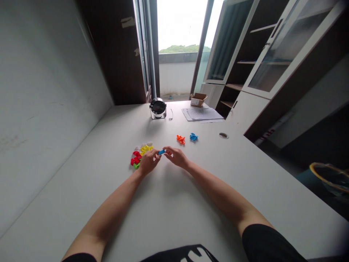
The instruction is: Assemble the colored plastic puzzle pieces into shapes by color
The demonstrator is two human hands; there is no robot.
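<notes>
Between my two hands is a small blue plastic piece (pixel 161 152), just above the white table. My left hand (pixel 148 162) pinches its left end, and the fingers of my right hand (pixel 176 157) close on its right end. Beside and partly behind my left hand lie red pieces (pixel 136 158), yellow pieces (pixel 146 149), white pieces (pixel 137 148) and a green piece (pixel 136 166). Farther out, to the right, sit a small heap of orange pieces (pixel 180 139) and a heap of blue pieces (pixel 193 137). Their exact shape is too small to tell.
At the table's (pixel 169 225) far side stand a black round device (pixel 158 108) on a bracket, papers (pixel 203 114) and an open cardboard box (pixel 198 100). A round cable hole (pixel 224 135) lies near the right edge. A wall (pixel 49 91) borders the left side.
</notes>
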